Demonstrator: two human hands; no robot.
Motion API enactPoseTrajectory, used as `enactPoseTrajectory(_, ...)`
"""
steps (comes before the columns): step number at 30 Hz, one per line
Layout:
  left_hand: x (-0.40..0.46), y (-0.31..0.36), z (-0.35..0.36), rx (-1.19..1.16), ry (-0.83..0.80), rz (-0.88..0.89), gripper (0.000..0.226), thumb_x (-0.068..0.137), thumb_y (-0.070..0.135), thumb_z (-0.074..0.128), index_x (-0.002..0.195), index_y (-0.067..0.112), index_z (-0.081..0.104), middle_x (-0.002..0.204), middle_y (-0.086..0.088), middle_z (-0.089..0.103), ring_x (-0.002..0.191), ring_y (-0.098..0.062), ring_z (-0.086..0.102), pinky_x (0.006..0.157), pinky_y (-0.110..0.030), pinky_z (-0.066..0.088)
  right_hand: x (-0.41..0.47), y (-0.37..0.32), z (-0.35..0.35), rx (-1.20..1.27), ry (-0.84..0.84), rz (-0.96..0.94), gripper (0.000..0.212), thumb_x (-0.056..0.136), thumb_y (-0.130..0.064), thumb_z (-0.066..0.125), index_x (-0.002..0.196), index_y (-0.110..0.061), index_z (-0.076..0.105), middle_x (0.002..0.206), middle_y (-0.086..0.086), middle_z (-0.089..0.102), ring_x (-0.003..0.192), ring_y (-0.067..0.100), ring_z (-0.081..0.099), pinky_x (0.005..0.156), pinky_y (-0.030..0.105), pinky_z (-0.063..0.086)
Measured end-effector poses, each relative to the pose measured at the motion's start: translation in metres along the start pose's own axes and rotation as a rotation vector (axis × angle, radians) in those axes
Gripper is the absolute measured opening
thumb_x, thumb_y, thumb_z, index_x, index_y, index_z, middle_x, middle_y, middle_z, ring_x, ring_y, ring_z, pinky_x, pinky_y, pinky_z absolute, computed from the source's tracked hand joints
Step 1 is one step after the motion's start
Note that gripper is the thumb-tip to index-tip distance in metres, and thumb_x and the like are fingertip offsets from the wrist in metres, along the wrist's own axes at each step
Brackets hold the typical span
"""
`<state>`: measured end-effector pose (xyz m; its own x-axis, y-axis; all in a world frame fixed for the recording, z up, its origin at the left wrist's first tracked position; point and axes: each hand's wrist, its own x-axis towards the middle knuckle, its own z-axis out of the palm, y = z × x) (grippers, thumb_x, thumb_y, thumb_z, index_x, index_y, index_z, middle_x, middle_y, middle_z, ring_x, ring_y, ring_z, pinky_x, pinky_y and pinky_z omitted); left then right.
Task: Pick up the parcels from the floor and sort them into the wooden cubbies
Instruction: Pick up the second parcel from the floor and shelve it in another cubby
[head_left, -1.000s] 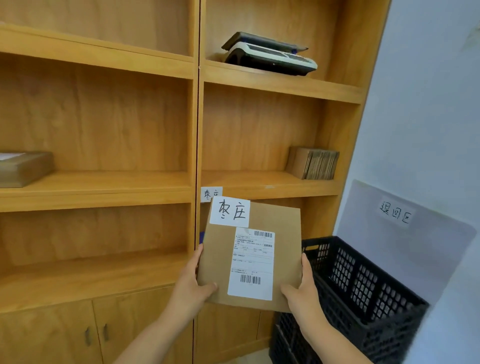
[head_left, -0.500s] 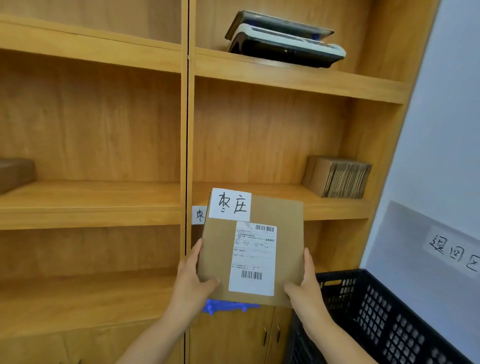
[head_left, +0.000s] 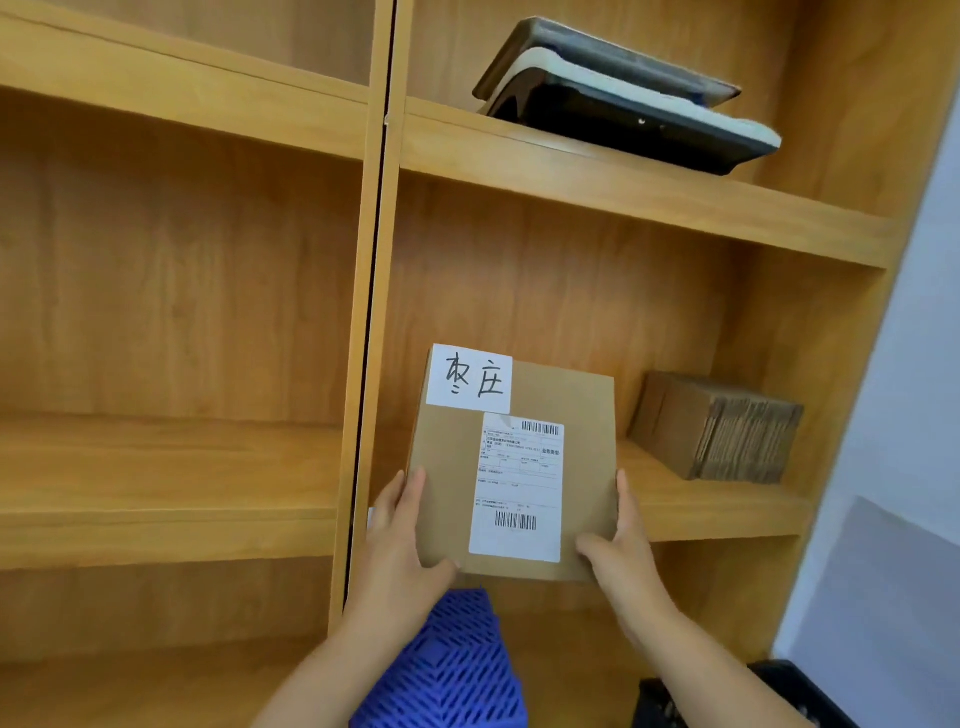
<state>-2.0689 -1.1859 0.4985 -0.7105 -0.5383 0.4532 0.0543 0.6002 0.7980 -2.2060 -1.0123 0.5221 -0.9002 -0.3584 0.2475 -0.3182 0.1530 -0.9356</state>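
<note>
The cardboard parcel (head_left: 514, 467) has risen to the middle cubby (head_left: 727, 512) mouth, left of a cardboard stack (head_left: 719, 426), left hand (head_left: 400, 551) and right hand (head_left: 621, 551) clamping its sides (not yet shelved; other parcels unseen).

cubby shelf (head_left: 675, 499) open left, cardboard stack (head_left: 722, 426) blocking right

The fine print on the shipping label (head_left: 517, 488) is too small to be read. The blue crate (head_left: 447, 670) and black crate (head_left: 779, 696) are cut off by the bottom edge. The shelf tag (head_left: 370, 517) is mostly hidden behind the left hand (head_left: 400, 545).
</note>
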Motion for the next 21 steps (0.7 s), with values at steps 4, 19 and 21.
enactPoseTrajectory(4,0.035,-0.016,0.002,0.051,0.020,0.083,0.099,0.078,0.014,0.068,0.133,0.061,0.000,0.147,0.033,-0.011,0.137,-0.007,0.015,0.106,-0.036,0.041,0.042,-0.004,0.012,0.029,-0.007,-0.051,0.093,0.081,0.004,0.054,0.148,-0.039,0.006,0.153,-0.012,0.023,0.138,0.013,0.029,0.114,0.045,0.032)
enactPoseTrajectory(19,0.092,-0.024,0.014,0.344,0.054,0.129,0.054,0.087,0.020,0.060,0.136,0.033,0.041,0.155,0.010,0.018,0.145,-0.014,0.000,0.114,-0.033,0.015,0.119,0.005,0.035,-0.116,-0.016,-0.143,0.047,0.085,-0.003,0.051,0.128,-0.020,0.042,0.123,0.001,0.032,0.098,0.014,0.045,0.076,0.025,0.035)
enactPoseTrajectory(21,0.097,-0.023,0.016,0.400,0.024,0.098,0.056,0.087,0.017,0.060,0.137,0.034,0.040,0.156,0.010,0.018,0.145,-0.017,-0.002,0.115,-0.034,0.015,0.127,0.005,0.036,-0.158,-0.039,-0.146,0.042,0.085,-0.005,0.052,0.125,-0.017,0.045,0.121,0.003,0.032,0.097,0.015,0.044,0.075,0.024,0.030)
